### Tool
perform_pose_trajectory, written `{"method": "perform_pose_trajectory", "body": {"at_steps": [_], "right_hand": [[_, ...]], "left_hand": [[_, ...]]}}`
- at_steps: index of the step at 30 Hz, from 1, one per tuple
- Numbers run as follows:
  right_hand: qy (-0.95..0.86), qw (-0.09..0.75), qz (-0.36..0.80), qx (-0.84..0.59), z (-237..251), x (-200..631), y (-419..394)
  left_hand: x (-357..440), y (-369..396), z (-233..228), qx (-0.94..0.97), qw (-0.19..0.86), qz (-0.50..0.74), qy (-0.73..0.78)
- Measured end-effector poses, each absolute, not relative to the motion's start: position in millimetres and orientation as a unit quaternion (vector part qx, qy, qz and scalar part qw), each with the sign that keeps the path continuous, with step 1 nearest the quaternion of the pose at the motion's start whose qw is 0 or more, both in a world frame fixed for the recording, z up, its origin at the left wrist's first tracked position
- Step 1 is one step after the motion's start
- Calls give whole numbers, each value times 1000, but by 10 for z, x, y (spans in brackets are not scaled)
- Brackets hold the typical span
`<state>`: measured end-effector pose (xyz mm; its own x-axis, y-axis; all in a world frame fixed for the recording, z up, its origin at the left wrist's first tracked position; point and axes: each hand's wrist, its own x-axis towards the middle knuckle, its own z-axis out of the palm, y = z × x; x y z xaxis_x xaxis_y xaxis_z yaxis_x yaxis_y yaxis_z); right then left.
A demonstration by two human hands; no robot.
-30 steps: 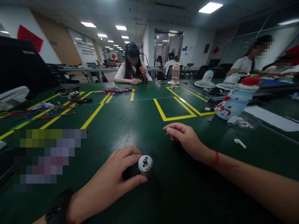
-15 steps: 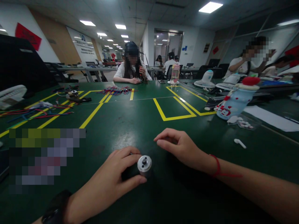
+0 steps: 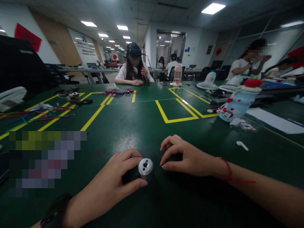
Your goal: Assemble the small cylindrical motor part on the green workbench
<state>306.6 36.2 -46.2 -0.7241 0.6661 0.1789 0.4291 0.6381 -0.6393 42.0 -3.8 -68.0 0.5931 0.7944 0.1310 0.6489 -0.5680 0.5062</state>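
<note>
Upright, small silver motor (image 3: pixel 145 167), left hand (image 3: pixel 114 183) gripping it, right hand (image 3: pixel 187 156) curled, empty.

Assembly workshop: taped green workbench (image 3: pixel 142 126), wire bundles (image 3: pixel 117 92).

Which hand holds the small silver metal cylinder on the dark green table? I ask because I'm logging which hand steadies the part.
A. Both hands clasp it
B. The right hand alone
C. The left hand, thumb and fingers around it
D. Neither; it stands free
C: the left hand has thumb and fingers around the small silver metal cylinder on the dark green table, while the right hand hovers close beside it, fingertips apart from it.
</note>
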Motion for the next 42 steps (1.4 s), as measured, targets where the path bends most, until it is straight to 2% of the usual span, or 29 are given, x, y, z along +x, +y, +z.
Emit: {"method": "perform_pose_trajectory", "body": {"at_steps": [2,7,9,14,18,21,24,27,30,32,37,42], "right_hand": [[-897,163,276,-303,-511,3142,384],[-902,160,272,-295,-600,3203,423],[-881,193,312,-298,-611,3234,450],[-735,349,425,-398,-685,3310,607],[-668,392,429,-465,-770,3328,747],[-679,370,434,-463,-779,3337,774],[-761,286,420,-404,-747,3337,724],[-867,186,341,-313,-718,3307,636],[-906,155,273,-283,-708,3242,553],[-898,185,285,-280,-696,3177,501],[-835,350,314,-286,-628,2951,324],[-838,353,272,-315,-612,2769,183]], "left_hand": [[458,-20,-680,867,212,173,417],[524,31,-743,864,218,173,419],[542,42,-761,864,220,170,420],[554,42,-793,863,222,167,421],[541,52,-820,864,227,168,418],[541,73,-821,864,226,160,419],[540,92,-830,864,230,153,421],[527,99,-856,865,233,151,418],[512,96,-864,865,233,152,417],[507,93,-859,866,228,156,417],[520,84,-900,869,205,170,416],[507,45,-962,874,181,193,408]]}}
